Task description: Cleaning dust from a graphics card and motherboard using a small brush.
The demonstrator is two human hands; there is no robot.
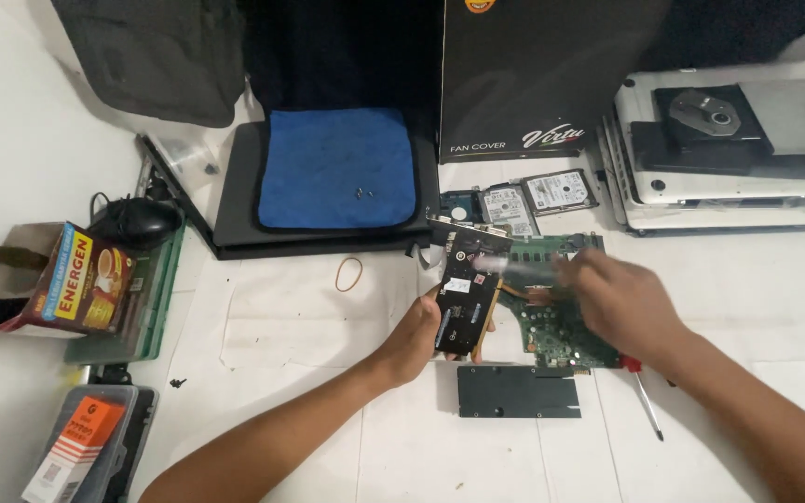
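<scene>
Blue cloth (337, 168), green circuit board (559, 331), black card (466, 296), orange rubber band (348, 273)

We hold a black card (466, 296) up on its edge with our left hand (414, 340), fingers wrapped around its lower end. Our right hand (619, 303) is just beside it, blurry, lying over a green board (552, 326) with its fingers reaching toward the card. Just below the hands lies a flat black plate (518, 391). A screwdriver (643, 396) with a red grip pokes out from under our right wrist. Above the hands lie two silver drives (538, 197). Up and to the left of our left hand are a rubber band (348, 273) and a blue cloth (337, 168) with tiny screws (363, 194) on it.
</scene>
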